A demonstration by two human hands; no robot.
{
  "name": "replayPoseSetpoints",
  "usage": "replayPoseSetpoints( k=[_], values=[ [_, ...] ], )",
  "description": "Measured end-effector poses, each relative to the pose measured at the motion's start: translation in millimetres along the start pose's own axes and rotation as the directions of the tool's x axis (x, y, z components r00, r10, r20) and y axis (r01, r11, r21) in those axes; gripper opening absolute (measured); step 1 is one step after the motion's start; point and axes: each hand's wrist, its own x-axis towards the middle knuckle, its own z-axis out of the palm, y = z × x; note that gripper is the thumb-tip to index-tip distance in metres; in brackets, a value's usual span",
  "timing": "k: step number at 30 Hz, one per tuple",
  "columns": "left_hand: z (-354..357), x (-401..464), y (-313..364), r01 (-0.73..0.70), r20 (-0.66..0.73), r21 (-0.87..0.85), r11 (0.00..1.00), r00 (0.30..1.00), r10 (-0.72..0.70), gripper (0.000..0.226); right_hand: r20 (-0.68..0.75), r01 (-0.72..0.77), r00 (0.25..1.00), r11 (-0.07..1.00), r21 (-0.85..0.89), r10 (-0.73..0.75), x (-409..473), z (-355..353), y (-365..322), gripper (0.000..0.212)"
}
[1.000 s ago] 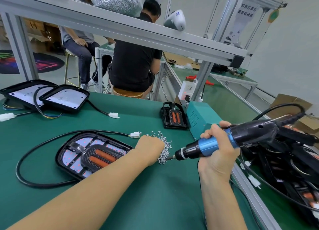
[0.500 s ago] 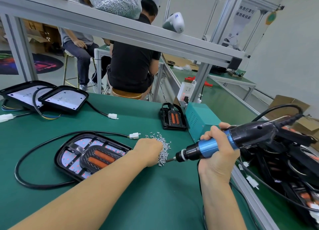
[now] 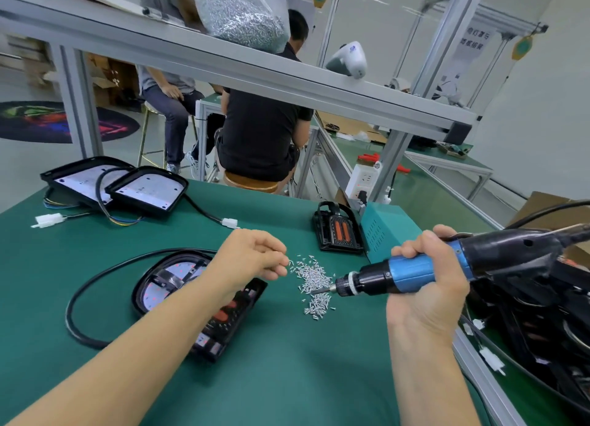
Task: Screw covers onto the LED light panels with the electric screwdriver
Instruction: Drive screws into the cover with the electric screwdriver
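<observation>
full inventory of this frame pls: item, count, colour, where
LED light panel: 1, black rim, near left, partly under left forearm.
Cover: 1, black with orange, on that panel.
Open panels: 2, black with white boards, far left.
Covered panel: 1, black and orange, far centre.
Loose screws: a pile, silver, table centre.
Power box: 1, teal, right of the covered panel.
Screw bag: 1, clear, upper shelf.
Panel heap: count unclear, black, right edge.
Seated people: 2, behind the bench.
Table: green.
Left hand: fingers curled beside the screws.
Right hand: gripping the blue-black electric screwdriver.
</observation>
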Motion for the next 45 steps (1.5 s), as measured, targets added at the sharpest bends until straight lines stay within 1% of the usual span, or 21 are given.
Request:
replayPoseSetpoints(
  k=[4, 6, 10, 13, 16, 19, 22, 25, 28, 33, 35, 36, 37, 38, 39, 40, 42, 43, 45],
  values=[
    [-36, -17, 0, 0.073, -0.026, -0.133, 0.988, 0.997, -0.077, 0.006, 0.042, -0.05, 0.998, 0.996, 0.074, 0.047, -7, 23, 7, 0.021],
    [-51, -25, -1, 0.108, -0.039, -0.228, 0.968, 0.992, -0.12, 0.006, 0.069, -0.078, 0.995, 0.99, 0.113, 0.071, -12, 36, 13, 0.021],
    [-72, -38, -5, 0.125, -0.039, -0.502, 0.856, 0.985, -0.166, 0.019, 0.135, -0.138, 0.984, 0.977, 0.161, 0.116, -21, 62, 27, 0.021],
    [-82, -46, -10, 0.117, -0.045, -0.617, 0.778, 0.982, -0.183, 0.02, 0.178, -0.183, 0.973, 0.965, 0.188, 0.15, -27, 77, 38, 0.019],
    [-90, -51, -13, 0.112, -0.038, -0.637, 0.763, 0.984, -0.176, 0.01, 0.207, -0.211, 0.964, 0.955, 0.208, 0.167, -33, 92, 47, 0.019],
    [-97, -54, -17, 0.117, -0.026, -0.64, 0.759, 0.985, -0.173, 0.012, 0.233, -0.228, 0.956, 0.948, 0.22, 0.176, -37, 106, 54, 0.018],
    [-100, -56, -21, 0.11, -0.014, -0.695, 0.71, 0.986, -0.166, 0.009, 0.25, -0.252, 0.949, 0.94, 0.228, 0.194, -40, 116, 60, 0.018],
    [-103, -57, -24, 0.097, -0.019, -0.737, 0.669, 0.986, -0.164, 0.011, 0.247, -0.268, 0.945, 0.939, 0.216, 0.213, -43, 123, 66, 0.018],
    [-106, -57, -25, 0.086, -0.022, -0.733, 0.675, 0.988, -0.15, 0.013, 0.239, -0.274, 0.945, 0.939, 0.207, 0.223, -45, 125, 72, 0.018],
    [-105, -56, -28, 0.048, -0.028, -0.641, 0.766, 0.996, -0.086, 0.009, 0.247, -0.275, 0.943, 0.942, 0.194, 0.224, -45, 124, 80, 0.019],
    [-105, -55, -30, 0.001, -0.071, -0.574, 0.819, 0.996, -0.051, 0.008, 0.253, -0.265, 0.943, 0.948, 0.178, 0.216, -43, 123, 83, 0.019],
    [-107, -54, -31, -0.031, -0.127, -0.5, 0.866, 0.991, -0.038, 0.008, 0.256, -0.26, 0.943, 0.951, 0.167, 0.213, -42, 122, 84, 0.019],
    [-109, -52, -33, -0.062, -0.2, -0.385, 0.921, 0.98, -0.018, 0.009, 0.259, -0.253, 0.943, 0.955, 0.152, 0.209, -41, 121, 87, 0.019],
    [-112, -51, -35, -0.081, -0.277, -0.238, 0.968, 0.961, 0.013, 0.012, 0.262, -0.244, 0.943, 0.961, 0.131, 0.204, -40, 119, 89, 0.02],
    [-115, -48, -37, -0.085, -0.341, -0.079, 0.993, 0.939, 0.054, 0.014, 0.261, -0.231, 0.945, 0.968, 0.104, 0.197, -39, 118, 93, 0.022],
    [-117, -46, -39, -0.08, -0.384, 0.071, 0.994, 0.918, 0.101, 0.015, 0.255, -0.21, 0.949, 0.975, 0.07, 0.186, -39, 116, 97, 0.023],
    [-119, -42, -42, -0.061, -0.408, 0.306, 0.95, 0.893, 0.188, 0.013, 0.239, -0.166, 0.957, 0.986, -0.008, 0.164, -39, 113, 106, 0.022],
    [-117, -40, -43, -0.049, -0.406, 0.389, 0.92, 0.887, 0.219, 0.013, 0.236, -0.151, 0.959, 0.987, -0.046, 0.158, -40, 112, 112, 0.021],
    [-113, -36, -47, -0.031, -0.404, 0.498, 0.867, 0.876, 0.263, 0.012, 0.238, -0.132, 0.959, 0.985, -0.11, 0.155, -42, 111, 123, 0.02]
  ],
)
